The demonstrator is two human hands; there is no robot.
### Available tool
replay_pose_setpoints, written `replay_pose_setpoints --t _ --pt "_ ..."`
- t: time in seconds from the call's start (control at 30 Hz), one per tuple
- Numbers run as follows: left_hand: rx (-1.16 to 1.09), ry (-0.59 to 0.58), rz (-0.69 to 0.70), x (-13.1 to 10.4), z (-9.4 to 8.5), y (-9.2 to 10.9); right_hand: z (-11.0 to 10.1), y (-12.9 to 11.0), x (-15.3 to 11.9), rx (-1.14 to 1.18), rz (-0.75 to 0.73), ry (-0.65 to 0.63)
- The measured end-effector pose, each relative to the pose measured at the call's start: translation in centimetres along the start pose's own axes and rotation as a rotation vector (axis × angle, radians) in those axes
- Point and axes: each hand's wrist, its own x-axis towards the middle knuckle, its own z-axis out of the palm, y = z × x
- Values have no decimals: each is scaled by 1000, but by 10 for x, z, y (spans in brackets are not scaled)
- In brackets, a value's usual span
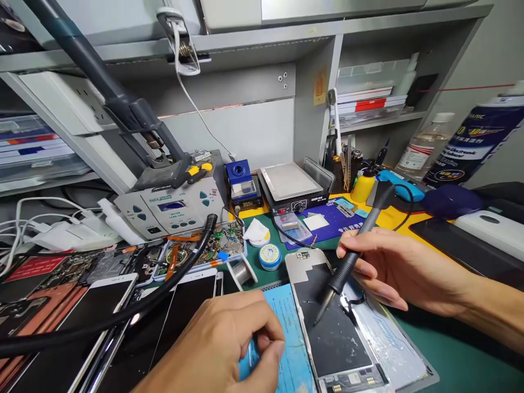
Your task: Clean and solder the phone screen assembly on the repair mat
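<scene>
A: Head view, centre-right of frame: right hand (393, 267) clamped pen-style on the black-handled soldering iron (347, 262). Tip sits on the dark inner plate of the opened silver phone frame (327, 322), lower centre.

B: Left hand (223, 349)?

A: Bottom centre, fingers curled together over the light-blue mat (292, 344); whether they pinch anything, cannot tell.

B: Doing it well?

A: My judgement: steady the frame with the left hand, keep the tip angle shallow, touch briefly. Solder wire spool (241, 270) lies just above.
</scene>
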Motion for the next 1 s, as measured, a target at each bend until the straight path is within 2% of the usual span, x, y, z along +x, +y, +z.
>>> replay_pose_setpoints --t 0.13,0.27,0.4,0.77,1.0 --pt "-25 33 2 -2 2 -1 1 1 2 -14 7 29" --pt "-72 -20 -39 -2 4 -6 3 1 1 -32 3 46" --pt "-71 -1 -71 1 2 -10 2 2 0 -34 15 58" --pt "-75 -30 -56 -2 -2 0 1 1 -1 13 54 80" --pt "-75 13 -24 -4 -5 6 0 0 1 28 58 96"
